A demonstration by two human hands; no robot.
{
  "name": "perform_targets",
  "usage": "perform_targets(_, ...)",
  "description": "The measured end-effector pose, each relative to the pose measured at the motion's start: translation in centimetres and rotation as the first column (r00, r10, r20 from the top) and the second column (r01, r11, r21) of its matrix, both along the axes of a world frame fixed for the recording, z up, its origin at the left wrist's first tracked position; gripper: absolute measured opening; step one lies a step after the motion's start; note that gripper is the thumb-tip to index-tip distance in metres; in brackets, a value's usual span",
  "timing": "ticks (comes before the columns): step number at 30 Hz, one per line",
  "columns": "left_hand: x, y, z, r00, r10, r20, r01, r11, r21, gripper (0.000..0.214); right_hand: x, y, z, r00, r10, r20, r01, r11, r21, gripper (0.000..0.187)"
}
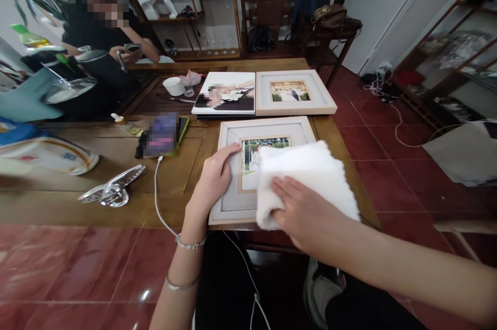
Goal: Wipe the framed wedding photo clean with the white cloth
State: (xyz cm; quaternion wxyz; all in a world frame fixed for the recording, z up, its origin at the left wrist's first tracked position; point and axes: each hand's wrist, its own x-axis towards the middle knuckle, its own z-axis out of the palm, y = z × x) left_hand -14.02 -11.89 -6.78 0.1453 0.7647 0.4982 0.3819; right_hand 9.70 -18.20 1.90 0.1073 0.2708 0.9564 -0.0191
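A pale wooden picture frame [233, 136] with a photo lies flat at the near edge of the wooden table [174, 164]. My left hand [213, 180] rests on its left side, fingers laid flat and pressing it down. My right hand [301, 211] lies flat, fingers stretched out, on a folded white cloth [310, 169] that covers the frame's right half. Beyond it lie a second framed photo [295, 92] and a white photo album [225, 93] side by side.
A phone [161, 136] with a white charging cable [159, 200] lies left of the frame. A silver butterfly ornament [111, 190] and a plate [50, 156] sit further left. Another person [101, 25] sits across the table holding a phone. A white cup [173, 86] stands behind.
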Motion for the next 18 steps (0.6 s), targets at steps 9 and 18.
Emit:
perform_targets(9, 0.0, 0.1, -0.2, 1.0, -0.015, -0.019, 0.016, 1.0, 0.012, 0.045, 4.3, 5.1, 2.3, 0.91, -0.415, -0.017, 0.414, 0.903, 0.112, 0.036)
perform_targets(18, -0.1, 0.2, -0.2, 0.999, -0.028, -0.017, 0.029, 0.999, 0.025, 0.05, -4.0, 15.1, 0.2, 0.956, -0.072, -0.285, 0.139, 0.965, 0.224, 0.061)
